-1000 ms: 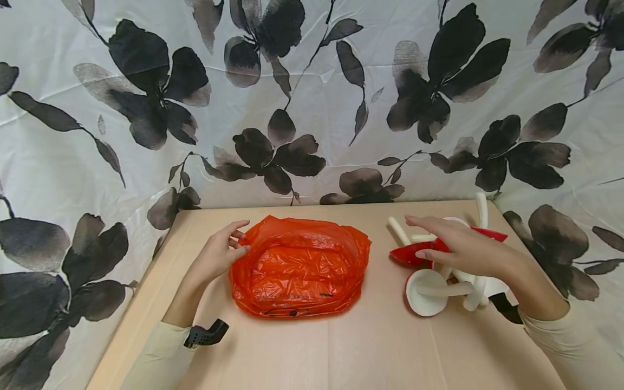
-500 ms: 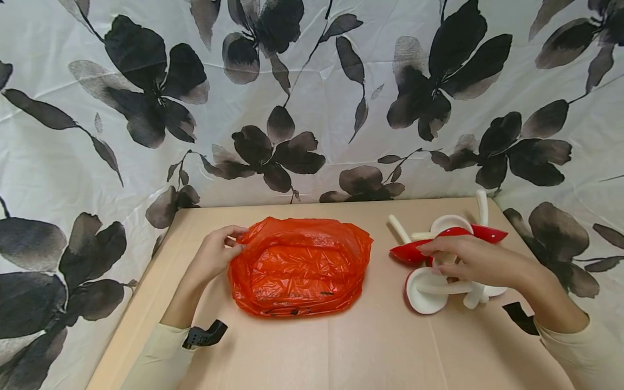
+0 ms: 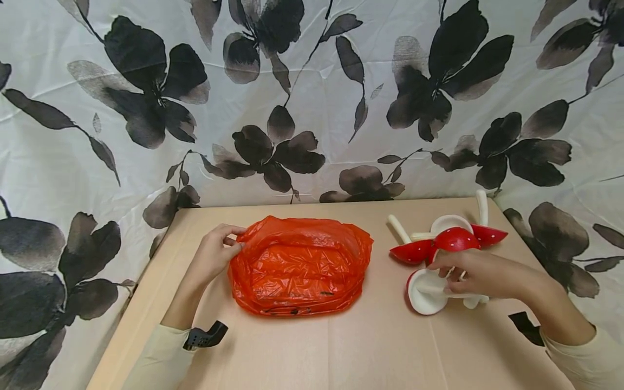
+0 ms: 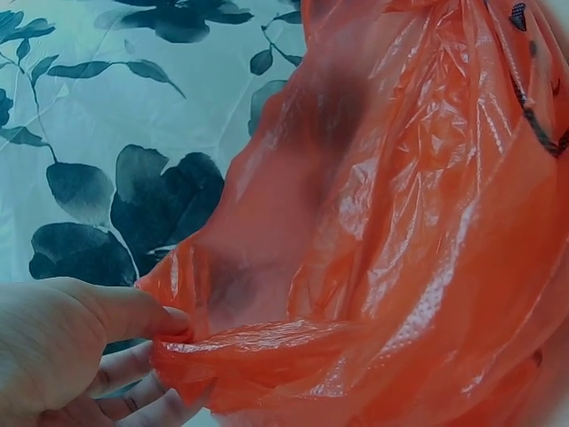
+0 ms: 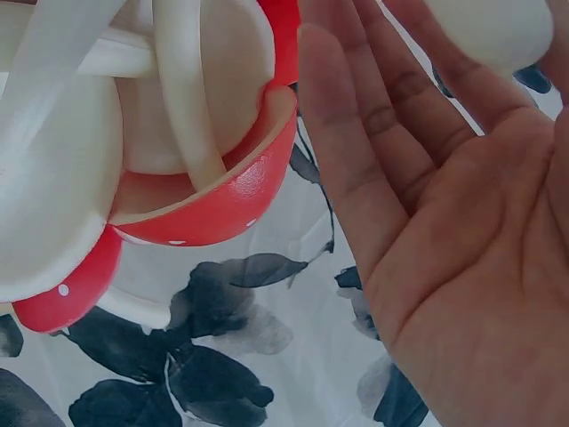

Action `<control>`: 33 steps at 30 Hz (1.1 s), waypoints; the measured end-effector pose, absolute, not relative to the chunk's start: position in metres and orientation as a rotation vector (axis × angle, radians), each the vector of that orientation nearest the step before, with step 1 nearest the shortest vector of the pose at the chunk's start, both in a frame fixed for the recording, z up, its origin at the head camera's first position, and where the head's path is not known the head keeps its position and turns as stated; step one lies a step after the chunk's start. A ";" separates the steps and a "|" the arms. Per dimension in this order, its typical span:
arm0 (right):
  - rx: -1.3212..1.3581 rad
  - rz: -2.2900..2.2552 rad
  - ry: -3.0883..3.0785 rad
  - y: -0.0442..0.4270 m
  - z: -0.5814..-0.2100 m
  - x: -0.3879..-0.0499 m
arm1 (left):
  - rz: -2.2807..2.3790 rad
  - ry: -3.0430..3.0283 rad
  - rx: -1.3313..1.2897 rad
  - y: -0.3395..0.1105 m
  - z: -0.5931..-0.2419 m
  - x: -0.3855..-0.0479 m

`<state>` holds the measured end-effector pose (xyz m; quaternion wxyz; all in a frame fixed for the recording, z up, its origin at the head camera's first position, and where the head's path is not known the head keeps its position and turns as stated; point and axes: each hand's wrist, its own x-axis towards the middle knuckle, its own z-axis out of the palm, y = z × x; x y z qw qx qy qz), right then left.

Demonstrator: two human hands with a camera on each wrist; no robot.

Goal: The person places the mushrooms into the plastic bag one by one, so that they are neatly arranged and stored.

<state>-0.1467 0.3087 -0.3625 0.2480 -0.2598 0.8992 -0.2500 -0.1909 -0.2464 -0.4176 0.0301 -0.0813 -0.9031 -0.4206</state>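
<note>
- Orange-red plastic is seen at the centre of the worktop (image 3: 292,352): a crumpled bag (image 3: 299,265), laid flat, whose upper-left edge is held at ten o'clock by the left hand (image 3: 213,249).
- In the left wrist view, that edge is pinched between the thumb and the fingers (image 4: 133,369).
- At three o'clock from the bag, mushroom-shaped pieces (image 3: 413,252) with red caps and white stems are heaped together.
- By the right hand (image 3: 480,273), the heap is reached into from four o'clock; its fingers are bent about a white stem (image 5: 502,31), but whether the grip is closed cannot be told.
- Compared with half a second ago, the right hand is shifted toward six o'clock, so a domed red cap (image 3: 455,239) is uncovered; compared with one second ago, the left fingers are drawn closer together on the bag.
- As judged, the bag is steadied on one side while a single piece is being singled out on the other; none is seen lifted clear.
</note>
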 end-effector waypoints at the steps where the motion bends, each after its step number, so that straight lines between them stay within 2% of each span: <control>1: -0.701 -0.687 2.442 0.309 -0.363 -0.146 | -1.287 -2.781 -0.248 -0.246 -0.417 -0.191; 8: -0.686 -0.644 2.442 0.310 -0.365 -0.144 | -1.043 -2.768 -0.263 -0.234 -0.409 -0.187; 15: -0.496 -0.506 2.456 0.307 -0.364 -0.147 | -0.776 -2.807 -0.211 -0.219 -0.398 -0.181; 22: -0.428 -0.372 2.478 0.306 -0.364 -0.145 | -0.928 -2.822 -0.179 -0.227 -0.403 -0.185; 33: -0.455 -0.484 2.448 0.310 -0.362 -0.146 | -1.079 -2.752 -0.247 -0.232 -0.413 -0.186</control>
